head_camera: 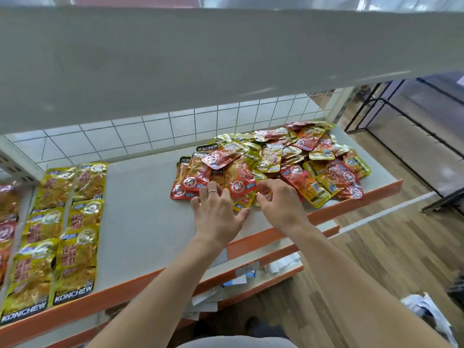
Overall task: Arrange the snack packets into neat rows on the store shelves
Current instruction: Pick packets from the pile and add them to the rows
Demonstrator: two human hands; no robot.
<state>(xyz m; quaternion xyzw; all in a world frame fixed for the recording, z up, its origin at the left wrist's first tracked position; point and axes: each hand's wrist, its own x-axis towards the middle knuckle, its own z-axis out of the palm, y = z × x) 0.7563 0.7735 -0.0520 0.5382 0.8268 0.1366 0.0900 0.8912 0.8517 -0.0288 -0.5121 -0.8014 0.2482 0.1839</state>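
Snack packets (288,164): loose mixed heap, red and yellow, on right half of shelf (145,197), reaching wire grid (150,131) at shelf's back and nearly shelf's right end, near side stopping just short of orange front lip (113,295). Two tidy yellow rows (75,222) lying flat on shelf's left part, running back to front, KONCHEW ends at the lip. Red packets (7,222) at shelf's far left, blurred. Wide grey strip of shelf surface showing between rows and heap. Left hand (216,214) over shelf's front middle, fingers spread, ring (213,191) on one finger, fingertips touching packets at heap's near-left side. Right hand (278,202) just beside it toward shelf's right, fingers curled in over a yellow packet at heap's near margin; pinching or only touching, cannot tell. Upper board (200,59) low above shelf, hiding its back left. Lower shelves (263,249) under shelf, holding paper slips (286,262). Wooden floor (376,259) and black rack (414,136) beyond shelf's right end.
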